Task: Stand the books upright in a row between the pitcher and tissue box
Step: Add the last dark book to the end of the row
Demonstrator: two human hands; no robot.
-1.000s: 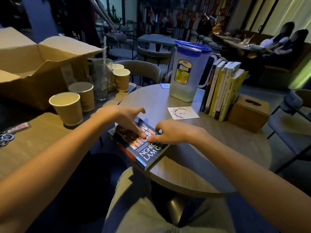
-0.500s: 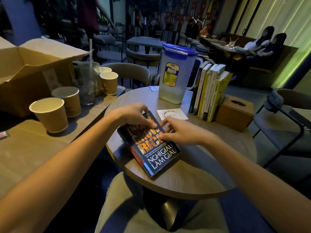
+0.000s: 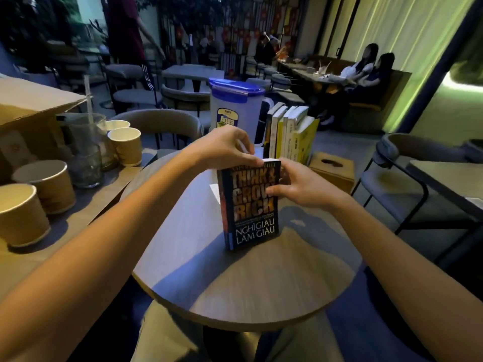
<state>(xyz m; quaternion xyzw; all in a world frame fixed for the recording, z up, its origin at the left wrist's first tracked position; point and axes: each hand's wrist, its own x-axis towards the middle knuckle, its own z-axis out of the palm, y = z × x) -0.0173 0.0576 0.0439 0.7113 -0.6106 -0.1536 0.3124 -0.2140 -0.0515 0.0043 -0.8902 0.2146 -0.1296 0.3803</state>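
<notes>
A dark paperback book [image 3: 251, 215] stands upright on the round wooden table [image 3: 235, 288], cover facing me. My left hand [image 3: 227, 147] grips its top edge and my right hand [image 3: 300, 186] holds its right side. Behind it, a row of several upright books [image 3: 287, 134] leans between the clear pitcher [image 3: 235, 108] with a blue lid and the wooden tissue box [image 3: 332, 171]. My left hand hides the lower part of the pitcher.
Paper cups [image 3: 44, 186] and a glass jar [image 3: 86, 150] sit on the left table beside an open cardboard box [image 3: 28, 105]. A white card [image 3: 215, 190] lies behind the book. Chairs [image 3: 418, 173] stand to the right and beyond the table.
The book was lying flat near the table's front edge under both hands; it has been lifted, turned and stood upright nearer the table's middle.
</notes>
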